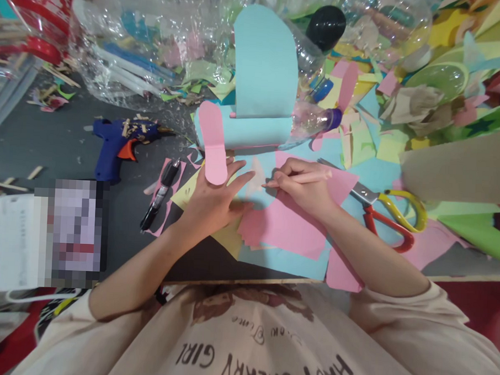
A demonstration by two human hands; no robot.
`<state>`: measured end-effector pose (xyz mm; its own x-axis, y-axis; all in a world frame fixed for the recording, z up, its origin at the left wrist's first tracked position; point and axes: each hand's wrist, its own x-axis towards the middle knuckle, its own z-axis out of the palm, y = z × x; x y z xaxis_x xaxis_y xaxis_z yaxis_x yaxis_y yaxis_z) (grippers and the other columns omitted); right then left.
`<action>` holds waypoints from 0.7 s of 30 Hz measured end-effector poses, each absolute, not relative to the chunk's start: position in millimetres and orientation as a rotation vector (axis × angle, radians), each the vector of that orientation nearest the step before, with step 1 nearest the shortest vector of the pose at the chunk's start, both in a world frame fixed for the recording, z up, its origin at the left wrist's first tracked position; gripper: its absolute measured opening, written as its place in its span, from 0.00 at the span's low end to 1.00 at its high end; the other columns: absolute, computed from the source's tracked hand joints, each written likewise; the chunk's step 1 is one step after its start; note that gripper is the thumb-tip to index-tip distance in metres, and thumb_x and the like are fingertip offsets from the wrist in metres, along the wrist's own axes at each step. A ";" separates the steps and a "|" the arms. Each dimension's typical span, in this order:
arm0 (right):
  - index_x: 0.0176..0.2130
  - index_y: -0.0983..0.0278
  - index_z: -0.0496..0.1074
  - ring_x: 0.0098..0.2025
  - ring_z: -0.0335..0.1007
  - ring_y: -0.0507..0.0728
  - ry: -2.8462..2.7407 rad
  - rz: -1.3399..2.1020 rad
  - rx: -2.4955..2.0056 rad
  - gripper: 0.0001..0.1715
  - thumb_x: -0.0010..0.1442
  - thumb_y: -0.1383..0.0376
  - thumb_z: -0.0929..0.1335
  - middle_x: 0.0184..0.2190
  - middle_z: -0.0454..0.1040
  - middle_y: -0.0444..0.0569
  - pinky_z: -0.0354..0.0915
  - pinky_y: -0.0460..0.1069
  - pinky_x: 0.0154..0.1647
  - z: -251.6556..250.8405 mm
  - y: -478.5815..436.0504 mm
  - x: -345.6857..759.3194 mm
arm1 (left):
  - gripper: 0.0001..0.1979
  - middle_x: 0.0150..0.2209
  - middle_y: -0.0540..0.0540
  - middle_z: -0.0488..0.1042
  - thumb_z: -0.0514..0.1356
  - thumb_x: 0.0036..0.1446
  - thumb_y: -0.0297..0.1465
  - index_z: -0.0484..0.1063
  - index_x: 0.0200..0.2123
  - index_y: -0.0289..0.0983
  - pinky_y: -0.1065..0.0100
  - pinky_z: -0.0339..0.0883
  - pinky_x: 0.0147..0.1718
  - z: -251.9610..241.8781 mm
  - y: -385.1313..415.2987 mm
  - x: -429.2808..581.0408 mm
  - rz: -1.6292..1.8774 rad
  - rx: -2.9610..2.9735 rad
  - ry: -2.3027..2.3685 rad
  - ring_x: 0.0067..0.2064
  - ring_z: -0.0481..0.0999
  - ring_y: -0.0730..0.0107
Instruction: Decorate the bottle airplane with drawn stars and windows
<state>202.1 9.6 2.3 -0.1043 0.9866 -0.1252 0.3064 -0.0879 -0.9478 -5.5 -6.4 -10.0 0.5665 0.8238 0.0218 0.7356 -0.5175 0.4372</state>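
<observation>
My right hand (pixel 302 184) is closed around a pale pink pencil (pixel 314 176). Its tip points left, down at a small whitish paper piece (pixel 256 175) on light blue paper. Fingers spread, my left hand (pixel 216 194) lies flat just left of that piece, over yellow paper. Pink paper sheets (pixel 292 228) lie under and below my right hand. Just beyond both hands is a plastic bottle (pixel 309 118) on its side, wrapped in light blue paper (pixel 252 131), with a tall rounded blue panel (pixel 267 61) and a pink rounded strip (pixel 215 144) that partly covers my left fingers.
Scissors (pixel 369 201) with red and yellow handles lie right of my right hand. On the left are a black pen (pixel 161 194), a blue glue gun (pixel 111 148) and a white box (pixel 15 241). Plastic bottles and paper scraps (pixel 359 142) crowd the back and right.
</observation>
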 end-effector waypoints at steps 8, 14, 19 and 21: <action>0.13 0.61 0.59 0.21 0.62 0.50 -1.430 1.245 -1.435 0.20 0.50 0.59 0.68 0.15 0.65 0.42 0.58 0.46 0.21 0.7 9.0 203.9 | 0.24 0.63 0.38 0.67 0.62 0.60 0.36 0.67 0.59 0.40 0.46 0.57 0.63 -10.5 -6.7 -6.1 0.330 2.395 1.269 0.66 0.62 0.49; 0.15 0.61 0.62 0.22 0.68 0.51 -1.415 1.271 -1.412 0.22 0.51 0.56 0.71 0.17 0.68 0.43 0.62 0.46 0.22 -0.7 7.5 204.4 | 0.24 0.63 0.38 0.67 0.63 0.60 0.37 0.67 0.59 0.40 0.46 0.58 0.62 -7.8 -7.3 -5.5 0.306 2.410 1.283 0.65 0.64 0.49; 0.14 0.61 0.60 0.24 0.72 0.53 -1.380 1.341 -1.395 0.26 0.50 0.55 0.73 0.17 0.69 0.43 0.65 0.47 0.22 -1.4 6.3 202.3 | 0.24 0.62 0.37 0.68 0.63 0.61 0.36 0.67 0.59 0.39 0.46 0.59 0.62 -8.7 -7.6 -5.4 0.336 2.450 1.271 0.65 0.65 0.50; 0.14 0.61 0.60 0.22 0.69 0.52 -1.383 1.335 -1.402 0.24 0.50 0.56 0.72 0.17 0.69 0.43 0.64 0.47 0.22 -1.4 6.6 202.9 | 0.25 0.62 0.37 0.68 0.63 0.60 0.36 0.67 0.59 0.39 0.46 0.59 0.63 -9.7 -7.5 -5.6 0.339 2.446 1.271 0.65 0.64 0.50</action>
